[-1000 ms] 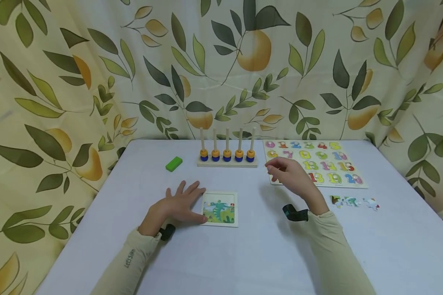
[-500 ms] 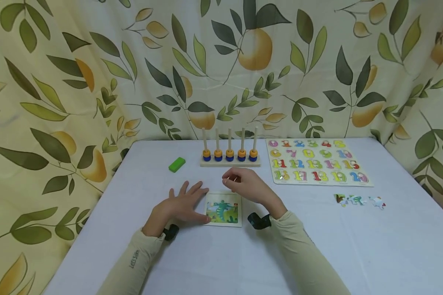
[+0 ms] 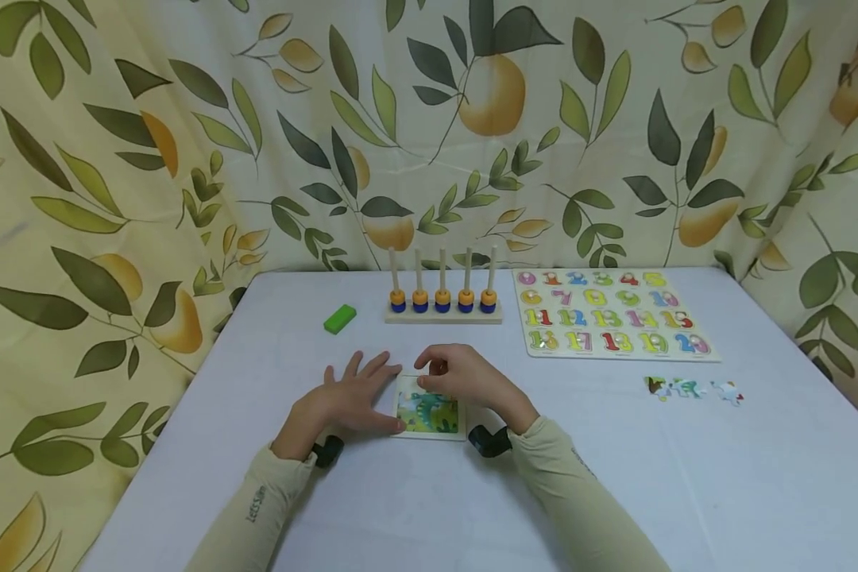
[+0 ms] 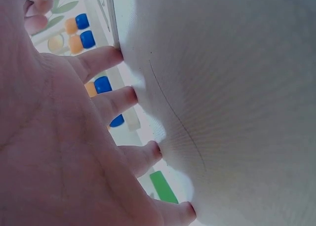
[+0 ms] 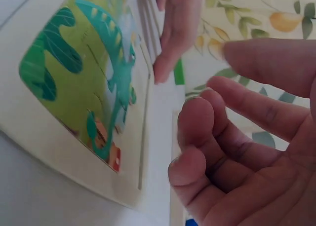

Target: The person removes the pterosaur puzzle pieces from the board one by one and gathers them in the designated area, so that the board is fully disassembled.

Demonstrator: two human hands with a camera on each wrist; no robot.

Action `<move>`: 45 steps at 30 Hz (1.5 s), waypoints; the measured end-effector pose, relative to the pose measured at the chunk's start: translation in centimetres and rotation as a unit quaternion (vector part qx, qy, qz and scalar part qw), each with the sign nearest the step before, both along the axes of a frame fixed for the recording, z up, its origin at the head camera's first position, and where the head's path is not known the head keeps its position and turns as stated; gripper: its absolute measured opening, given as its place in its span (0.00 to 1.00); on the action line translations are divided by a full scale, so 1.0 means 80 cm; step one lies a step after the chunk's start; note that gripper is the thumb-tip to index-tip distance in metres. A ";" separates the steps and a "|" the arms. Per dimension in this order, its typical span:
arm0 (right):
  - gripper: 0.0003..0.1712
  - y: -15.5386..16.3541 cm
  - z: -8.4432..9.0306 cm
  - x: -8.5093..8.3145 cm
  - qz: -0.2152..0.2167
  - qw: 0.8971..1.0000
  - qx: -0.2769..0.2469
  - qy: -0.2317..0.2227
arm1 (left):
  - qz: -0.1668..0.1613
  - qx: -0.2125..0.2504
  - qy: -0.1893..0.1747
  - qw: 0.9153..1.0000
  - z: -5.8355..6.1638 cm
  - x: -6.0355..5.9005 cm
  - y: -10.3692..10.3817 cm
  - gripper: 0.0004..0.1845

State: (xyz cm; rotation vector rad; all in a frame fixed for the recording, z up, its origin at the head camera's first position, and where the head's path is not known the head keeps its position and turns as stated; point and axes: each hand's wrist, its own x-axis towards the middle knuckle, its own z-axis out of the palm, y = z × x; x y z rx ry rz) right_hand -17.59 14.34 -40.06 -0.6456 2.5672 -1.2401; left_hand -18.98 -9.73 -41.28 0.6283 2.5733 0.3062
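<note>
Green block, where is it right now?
In the head view the green block lies on the table's far left, left of the peg rack, beyond the left hand.

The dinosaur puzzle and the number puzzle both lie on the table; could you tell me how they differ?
The dinosaur puzzle is small, squarish and shows one green picture; the number puzzle is wider, with rows of coloured numerals. The dinosaur puzzle lies near the person, with the left hand flat against its edge and the right hand over it; the number puzzle lies farther back, untouched. Both are flat, light-framed boards.
</note>
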 end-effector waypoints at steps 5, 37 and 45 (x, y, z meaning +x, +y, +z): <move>0.12 -0.008 -0.003 0.001 0.030 0.999 0.029 -0.006 | -0.005 0.003 0.005 1.000 0.002 -0.002 0.000 0.54; 0.06 -0.010 -0.015 0.000 0.055 0.998 0.027 0.024 | -0.015 0.001 0.017 1.000 0.004 -0.005 0.003 0.53; 0.06 -0.008 -0.017 0.001 0.047 0.999 -0.005 0.001 | -0.007 0.018 -0.003 1.000 -0.004 -0.003 -0.004 0.55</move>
